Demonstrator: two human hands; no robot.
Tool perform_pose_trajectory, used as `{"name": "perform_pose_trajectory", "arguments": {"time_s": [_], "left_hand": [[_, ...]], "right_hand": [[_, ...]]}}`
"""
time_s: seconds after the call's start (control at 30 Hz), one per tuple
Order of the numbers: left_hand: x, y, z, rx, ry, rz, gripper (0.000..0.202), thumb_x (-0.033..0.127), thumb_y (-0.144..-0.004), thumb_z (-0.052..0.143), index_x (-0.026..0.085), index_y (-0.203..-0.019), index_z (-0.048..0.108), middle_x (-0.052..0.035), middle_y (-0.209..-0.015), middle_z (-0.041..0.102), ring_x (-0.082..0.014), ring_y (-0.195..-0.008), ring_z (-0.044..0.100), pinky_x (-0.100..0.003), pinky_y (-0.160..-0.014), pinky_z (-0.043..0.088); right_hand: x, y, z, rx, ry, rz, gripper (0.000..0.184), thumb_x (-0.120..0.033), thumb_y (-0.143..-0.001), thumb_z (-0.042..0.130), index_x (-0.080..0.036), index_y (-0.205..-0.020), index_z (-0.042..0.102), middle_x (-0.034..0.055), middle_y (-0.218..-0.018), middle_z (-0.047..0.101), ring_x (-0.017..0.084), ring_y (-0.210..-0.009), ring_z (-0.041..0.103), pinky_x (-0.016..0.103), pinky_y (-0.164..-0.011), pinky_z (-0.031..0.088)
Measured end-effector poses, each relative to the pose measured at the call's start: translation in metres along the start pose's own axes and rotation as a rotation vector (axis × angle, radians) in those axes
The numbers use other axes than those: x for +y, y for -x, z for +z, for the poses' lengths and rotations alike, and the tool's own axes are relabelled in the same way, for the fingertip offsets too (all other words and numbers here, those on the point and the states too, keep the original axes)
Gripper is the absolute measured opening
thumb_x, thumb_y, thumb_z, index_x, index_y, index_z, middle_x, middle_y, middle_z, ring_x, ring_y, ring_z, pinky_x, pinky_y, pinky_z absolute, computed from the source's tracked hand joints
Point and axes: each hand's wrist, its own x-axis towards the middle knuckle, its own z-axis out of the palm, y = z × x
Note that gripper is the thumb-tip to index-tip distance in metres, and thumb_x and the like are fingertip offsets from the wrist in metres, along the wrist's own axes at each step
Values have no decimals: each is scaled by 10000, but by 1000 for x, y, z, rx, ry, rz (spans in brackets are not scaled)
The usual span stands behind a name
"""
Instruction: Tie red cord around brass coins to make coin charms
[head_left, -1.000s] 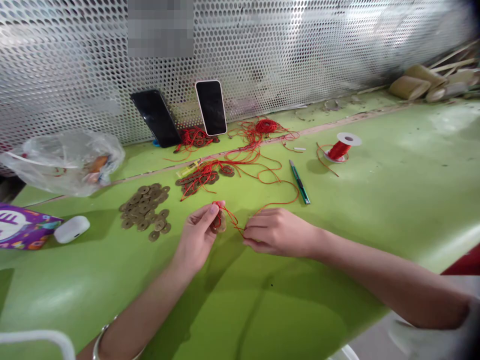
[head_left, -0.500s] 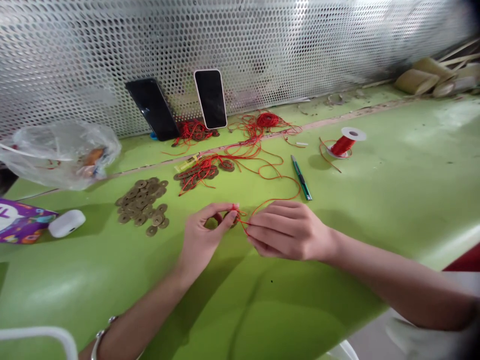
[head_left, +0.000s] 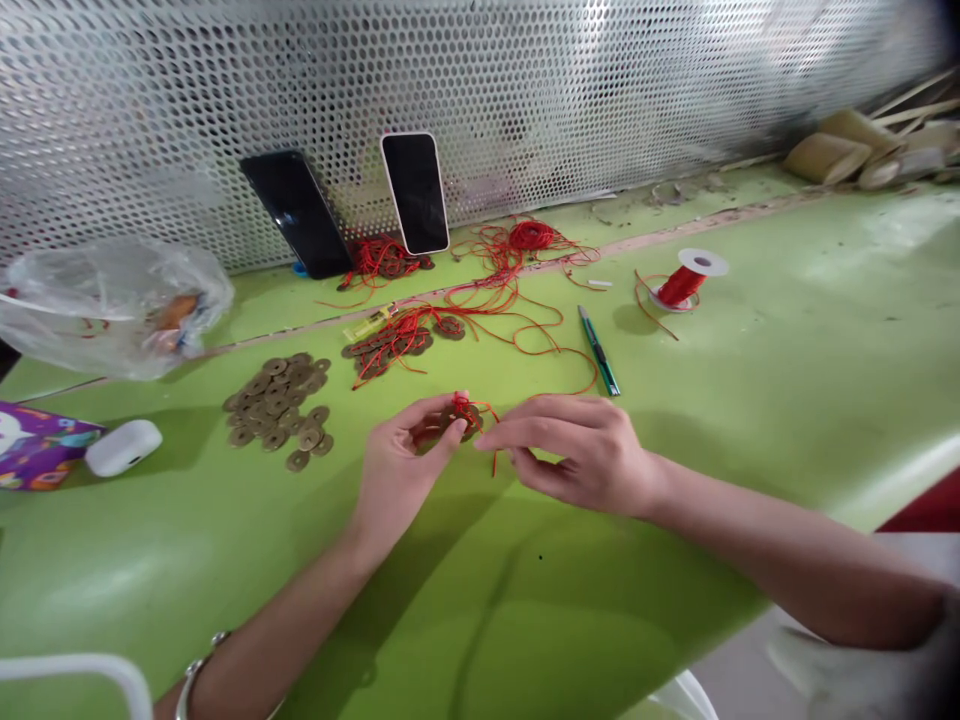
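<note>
My left hand pinches a small bundle of brass coins tied with red cord, thumb and forefinger closed on it just above the green table. My right hand meets it from the right, its fingers pinched on the red cord at the bundle. A strand of that cord runs back toward the tangle of red cord farther out. A loose pile of brass coins lies to the left of my left hand.
Strung coins, a green pen-like tool and a red cord spool lie beyond my hands. Two phones lean on the perforated metal wall. A plastic bag, white case and purple packet sit left.
My hands have come together at the coin bundle. The left hand turned it from upright to lower, and the right hand moved left and up against it, pulling the cord short.
</note>
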Motion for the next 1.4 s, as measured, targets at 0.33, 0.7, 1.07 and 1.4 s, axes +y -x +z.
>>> {"name": "perform_pose_trajectory", "arguments": {"time_s": [0.33, 0.7, 1.07, 1.4], "left_hand": [[3, 7, 0, -66, -149, 69, 237, 240, -764, 670, 224, -999, 698, -38, -1009, 694, -151, -846, 651, -258, -799, 529], [6, 7, 2, -83, -208, 134, 226, 231, -784, 640, 239, -1003, 696, -30, -1005, 691, -144, -839, 644, -232, -749, 529], [6, 8, 2, -71, -253, 136, 203, 229, -787, 635, 228, -980, 697, -36, -993, 697, -152, -815, 650, -266, -763, 539], [8, 10, 4, -114, -410, 281, 192, 173, -794, 593, 210, -949, 702, -38, -947, 705, -153, -792, 648, -265, -718, 543]], "right_hand": [[6, -2, 13, -188, -281, 462, 312, -136, -811, 534, -212, -1057, 357, -17, -773, 681, 104, -666, 642, 181, -612, 478], [10, 2, 15, -273, -252, 363, 316, -161, -839, 495, -203, -1108, 333, -9, -779, 674, 103, -646, 616, 204, -641, 464], [11, -3, 15, -205, -306, 476, 428, -148, -821, 526, -195, -1231, 415, -15, -796, 694, 99, -690, 654, 198, -682, 501], [14, -3, 14, -98, -397, 472, 123, -175, -822, 583, -159, -924, 648, 6, -767, 696, 102, -677, 661, 198, -666, 530]]}}
